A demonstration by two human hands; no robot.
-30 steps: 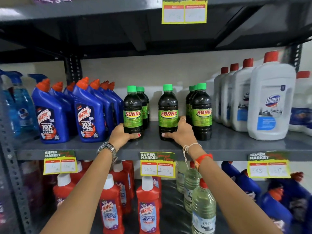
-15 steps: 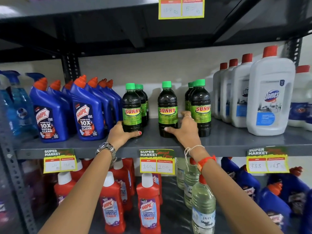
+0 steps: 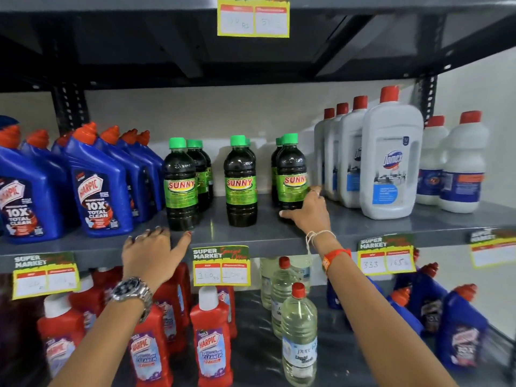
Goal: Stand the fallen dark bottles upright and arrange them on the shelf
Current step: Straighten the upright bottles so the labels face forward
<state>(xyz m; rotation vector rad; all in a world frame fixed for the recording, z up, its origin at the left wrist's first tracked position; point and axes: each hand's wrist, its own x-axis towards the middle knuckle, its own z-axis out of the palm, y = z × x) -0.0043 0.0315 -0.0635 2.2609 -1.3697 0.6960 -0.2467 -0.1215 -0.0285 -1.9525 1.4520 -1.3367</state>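
My left hand (image 3: 152, 251) has let go, open near the left dark bottle (image 3: 181, 188), while my right hand (image 3: 308, 209) now cups the right bottle (image 3: 291, 174) on the shelf (image 3: 363, 227); all upright, only spacing left.

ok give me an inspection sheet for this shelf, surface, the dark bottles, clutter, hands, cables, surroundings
Surface: grey metal shelf, middle tier of a rack.
Job's things: dark bottles in three front-to-back rows, left row, middle row, right row; all seen stand upright, green caps on, none lying down.
Clutter: blue bottles to the left, white bottles to the right, all upright.
Hands: left hand open at the shelf edge, just below the left row, holding nothing; right hand against the base of the right row's front bottle.
Cables: nothing seen.
Surroundings: price tags on the shelf edge; red bottles and clear bottles on the tier below.
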